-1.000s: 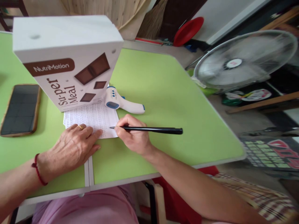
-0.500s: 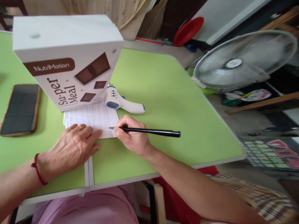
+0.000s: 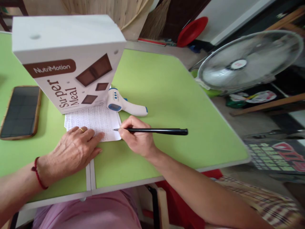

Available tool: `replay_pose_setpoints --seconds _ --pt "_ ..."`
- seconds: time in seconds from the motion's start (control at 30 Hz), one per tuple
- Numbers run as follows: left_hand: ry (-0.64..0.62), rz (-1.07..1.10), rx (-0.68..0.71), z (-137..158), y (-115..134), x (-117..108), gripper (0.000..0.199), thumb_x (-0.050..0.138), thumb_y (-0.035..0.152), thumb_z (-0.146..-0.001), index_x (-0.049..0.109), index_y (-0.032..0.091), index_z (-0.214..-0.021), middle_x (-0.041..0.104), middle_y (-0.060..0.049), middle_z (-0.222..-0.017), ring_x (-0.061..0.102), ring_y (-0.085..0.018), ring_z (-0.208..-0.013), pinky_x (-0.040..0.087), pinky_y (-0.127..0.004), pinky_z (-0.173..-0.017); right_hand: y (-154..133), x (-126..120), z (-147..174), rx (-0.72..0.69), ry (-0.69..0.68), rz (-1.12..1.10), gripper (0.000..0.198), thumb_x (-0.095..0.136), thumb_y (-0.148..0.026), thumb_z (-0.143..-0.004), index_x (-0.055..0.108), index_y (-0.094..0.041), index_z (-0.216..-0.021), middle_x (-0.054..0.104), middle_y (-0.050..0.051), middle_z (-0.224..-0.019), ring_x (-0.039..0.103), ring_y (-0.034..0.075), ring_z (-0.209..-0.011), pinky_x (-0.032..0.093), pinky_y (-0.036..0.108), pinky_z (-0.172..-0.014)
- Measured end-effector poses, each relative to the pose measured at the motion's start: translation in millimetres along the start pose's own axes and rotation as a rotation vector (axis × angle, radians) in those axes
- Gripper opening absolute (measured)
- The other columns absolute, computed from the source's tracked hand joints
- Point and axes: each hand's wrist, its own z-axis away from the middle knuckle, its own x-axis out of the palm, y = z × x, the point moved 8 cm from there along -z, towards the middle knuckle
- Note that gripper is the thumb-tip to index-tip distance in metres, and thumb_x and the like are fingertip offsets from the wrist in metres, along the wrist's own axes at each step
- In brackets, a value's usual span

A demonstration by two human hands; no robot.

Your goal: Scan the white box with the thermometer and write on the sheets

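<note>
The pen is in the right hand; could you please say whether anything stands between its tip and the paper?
Nothing visible does: the right hand holds the pen, tip at the paper, and the left hand lies left of the tip.

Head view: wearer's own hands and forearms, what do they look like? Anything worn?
Left hand: gold-coloured ring on one finger, dark red cord-like bracelet at the wrist with a small bead or knot. Right hand: no ring or bracelet visible. No gloves on either; forearms uncovered by sleeves. Pink garment on the torso.
</note>
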Motion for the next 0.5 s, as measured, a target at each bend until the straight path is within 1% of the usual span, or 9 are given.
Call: replay_pose_setpoints --seconds 0.13,0.3,0.5 --pt "-0.001 0.000 -0.004 -0.6 -0.2 -0.2 0.029 0.062 0.026 -0.088 0.056 0.014 -0.113 0.058 -0.003 -0.078 0.058 -0.023 -0.068 0.046 -0.037 -0.059 0.4 0.8 0.0 -0.001 -0.010 0.002 0.018 0.053 -0.016 -0.076 0.043 -0.022 -0.062 0.046 -0.008 -0.050 0.039 0.006 -0.041 0.032 0.019 -0.040" --pt "-0.008 0.001 -0.012 -0.1 -0.6 0.0 0.029 0.062 0.026 -0.088 0.056 0.014 -0.114 0.058 -0.003 -0.080 0.058 -0.024 -0.069 0.046 -0.037 -0.060 -1.3 0.4 0.5 -0.019 -0.006 0.025 0.019 0.052 -0.015 -0.075 0.042 -0.022 -0.062 0.046 -0.008 -0.051 0.040 0.006 -0.043 0.033 0.020 -0.041" --pt "-0.004 -0.005 -0.004 0.5 -0.5 1.0 0.028 0.061 0.027 -0.088 0.057 0.014 -0.113 0.058 -0.003 -0.079 0.058 -0.023 -0.068 0.045 -0.036 -0.059 -0.2 2.9 0.5 -0.010 -0.034 -0.010 0.019 0.052 -0.016 -0.076 0.041 -0.022 -0.062 0.045 -0.008 -0.050 0.039 0.006 -0.041 0.031 0.019 -0.039"
